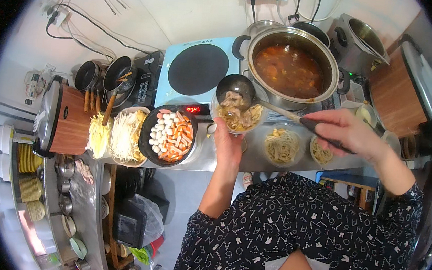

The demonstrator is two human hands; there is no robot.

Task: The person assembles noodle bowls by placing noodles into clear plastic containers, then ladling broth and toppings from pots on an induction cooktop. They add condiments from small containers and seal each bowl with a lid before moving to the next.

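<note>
My left hand (228, 145) holds a clear round plastic bowl (261, 122) over the counter's front edge. Noodles and pieces of meat (239, 117) lie in it. My right hand (339, 128) is closed around the dark handle of a ladle (229, 87), whose black head tilts over the bowl with some meat at its lip. Just behind stands a large steel pot (250, 68) of reddish-brown broth (289, 70) with chunks in it. Nearer me, under the ladle's handle, are two clear bowls of noodles (281, 147), the right one (322, 151) partly hidden by my right hand.
A blue cooktop (239, 48) with a black disc stands left of the pot. Along the front edge sit a black bowl of white balls and orange-white sticks (169, 135), enoki mushrooms (126, 133) and pale yellow strips (99, 134). Wood-patterned containers (71, 119) flank the counter; small pans (117, 72) stand far left.
</note>
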